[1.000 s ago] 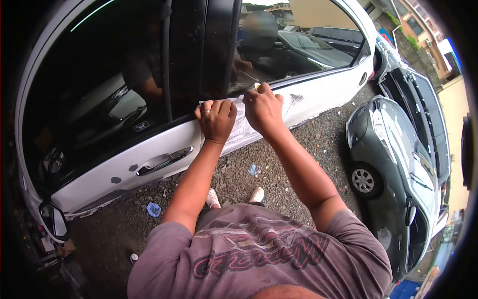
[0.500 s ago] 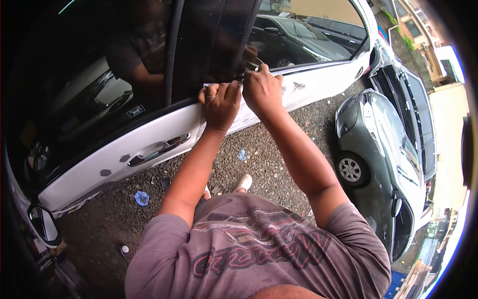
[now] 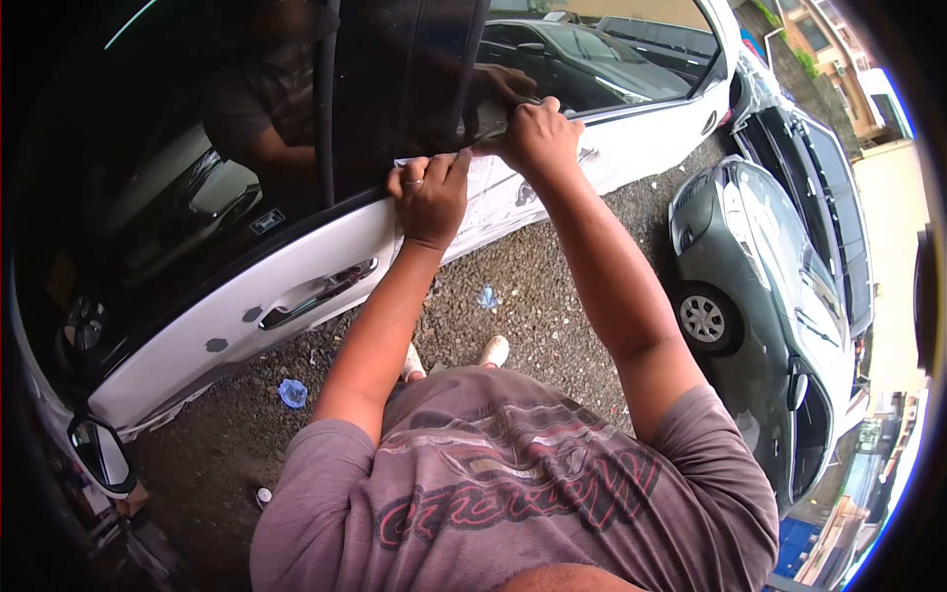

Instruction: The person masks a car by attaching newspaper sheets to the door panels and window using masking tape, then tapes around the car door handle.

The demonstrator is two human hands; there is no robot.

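Both hands are at the lower window edge of a white car door (image 3: 326,240), where printed masking paper (image 3: 488,192) covers part of the panel. My left hand (image 3: 430,200), with a ring on one finger, presses its fingers along the paper's top edge; its thumb is hidden. To its right, my right hand (image 3: 545,143) is closed beside the glass. A narrow strip that looks like masking tape (image 3: 485,147) runs between the hands, its far end hidden in the right fingers. The dark window (image 3: 395,89) reflects my arms and a parked car.
A chrome door handle (image 3: 321,294) and two grey patches are left of the hands. The side mirror (image 3: 102,454) sticks out at lower left. A grey car (image 3: 755,257) stands on the right. Blue crumpled plastic (image 3: 292,394) lies on the gravel (image 3: 464,335).
My right hand has moved right and slightly up along the window edge, away from my left hand. The strip between them now shows. My left hand has stayed nearly in place.
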